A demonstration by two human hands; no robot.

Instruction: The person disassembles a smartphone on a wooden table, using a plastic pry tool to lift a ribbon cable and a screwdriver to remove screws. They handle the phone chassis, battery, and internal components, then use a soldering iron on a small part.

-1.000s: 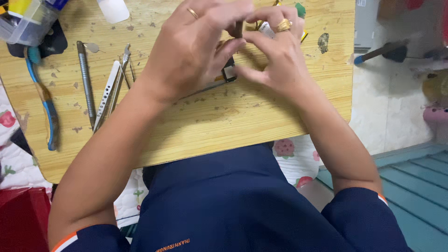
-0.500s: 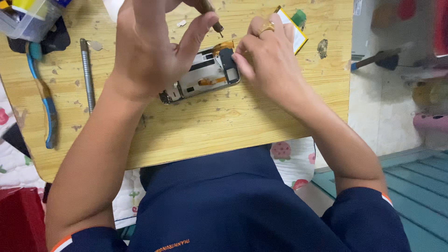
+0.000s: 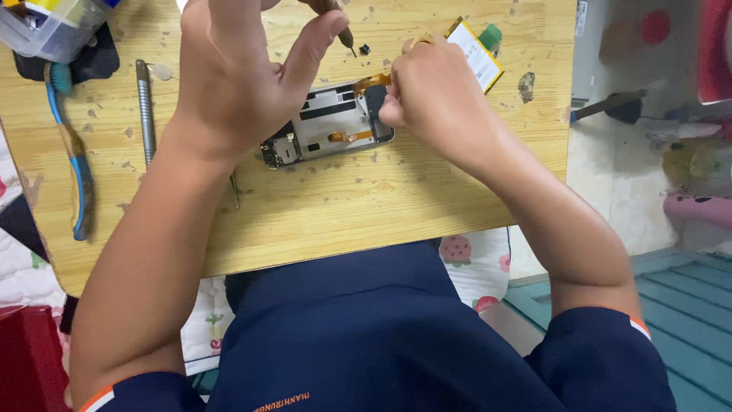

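An opened phone body [image 3: 328, 126] lies on the wooden board [image 3: 320, 206], its circuit parts and orange flex cables showing. My left hand [image 3: 244, 72] hovers above its left half and pinches a thin screwdriver [image 3: 345, 32], tip down, near a tiny black part [image 3: 364, 49]. My right hand [image 3: 435, 103] rests on the phone's right end, fingertips gripping the orange flex cable [image 3: 374, 80] there. A ring shows on that hand. The phone's right edge is hidden under the fingers.
A yellow-edged flat battery [image 3: 476, 53] lies at the board's far right. Blue-handled pliers [image 3: 72, 168], a metal tool [image 3: 145, 111], a thin metal pick [image 3: 235, 189] and a clear plastic box [image 3: 49, 27] sit at the left. Tiled floor and clutter lie to the right.
My hands, closed together over the phone a second ago, have parted. The left lifted with the screwdriver, uncovering the phone; the right stayed at its right end.
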